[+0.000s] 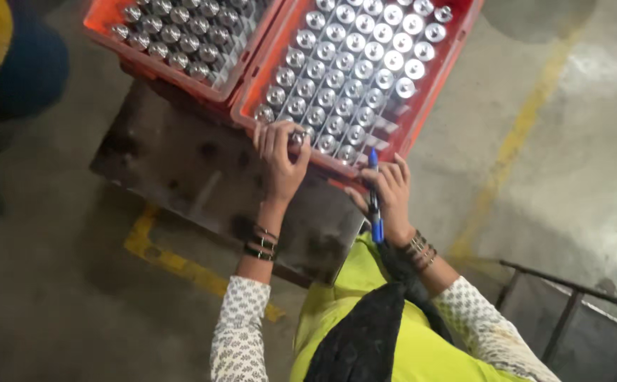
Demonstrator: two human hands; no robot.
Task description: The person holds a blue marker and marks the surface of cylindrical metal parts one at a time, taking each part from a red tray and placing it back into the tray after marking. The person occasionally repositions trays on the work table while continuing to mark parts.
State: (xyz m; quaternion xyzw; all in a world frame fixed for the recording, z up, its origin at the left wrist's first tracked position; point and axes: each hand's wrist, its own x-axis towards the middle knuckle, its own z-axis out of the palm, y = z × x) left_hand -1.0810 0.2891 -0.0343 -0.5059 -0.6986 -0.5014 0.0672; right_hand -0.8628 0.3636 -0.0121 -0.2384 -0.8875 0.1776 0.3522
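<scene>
While the camera looks straight down, the nearest things come first.
Clothing: a bright yellow-green vest and a black scarf fill the bottom of the view, with white patterned sleeves on both arms.
Wrists: dark bangles on the left wrist, thin metal bangles on the right.
Right hand: the right hand is curled shut around a blue marker pen, held upright with its tip pointing at the near edge of the crate; the knuckles lie just beside that rim.
Left hand: the left hand rests over the near corner of the crate, fingers bent and closed on a small metal part in the nearest row; how firmly it is pinched I cannot tell.
Crate: an orange plastic crate sits tilted on the table, its near corner under the left hand, filled with rows of shiny round metal parts standing upright in a grid.
Second crate: another orange crate touches it on the left side, holding the same kind of parts.
Table: a dark, worn metal table carries both crates; its near edge runs under the hands.
Floor: grey concrete floor with yellow painted lines, and a dark metal rail at the lower right.
Far left: part of another person in dark blue clothing, with something yellow at the top left corner.
</scene>
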